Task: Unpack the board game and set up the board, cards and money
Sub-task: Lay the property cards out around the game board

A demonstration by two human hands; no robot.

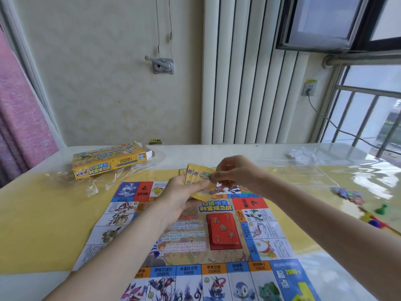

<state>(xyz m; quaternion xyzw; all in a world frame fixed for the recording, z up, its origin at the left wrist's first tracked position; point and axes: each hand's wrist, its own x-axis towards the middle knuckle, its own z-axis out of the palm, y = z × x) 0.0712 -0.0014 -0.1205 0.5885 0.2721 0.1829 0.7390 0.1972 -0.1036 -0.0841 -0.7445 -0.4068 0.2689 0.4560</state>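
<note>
Table (pixel 32 224), covered in yellow cloth under a clear glossy sheet, spanning the whole near field. Game board (pixel 188 242) unfolded flat at centre, printed squares facing up, near edge running out of view; board step judged complete. Yellow game box (pixel 108 162) set aside far left with end flap open, resting on crumpled clear wrapping (pixel 102 181), presumably parked there to keep the playing area free. Red card deck (pixel 223 231) seated squarely on its matching red panel right of board centre; that deck judged already placed. Left hand (pixel 186 192) over the far part of the board, fingers curled under and around a stack of yellow cards (pixel 200 178), held fanned and tilted toward the camera, apparently so single cards can be lifted off. Right hand (pixel 234 172) just beside, thumb and fingertips pinching the top right edge of that stack, remaining fingers loosely bent; judged to be peeling, counting or squaring cards before laying them down. Whether one card or several sit in the pinch: not determinable. Loose pile of coloured paper pieces (pixel 349 195) at far right, possibly the money, too blurred to confirm. Small coloured pawns (pixel 373 216), green, yellow, red and blue, scattered at right, well apart from the board. Money layout not evident on the board; task judged partway done.
</note>
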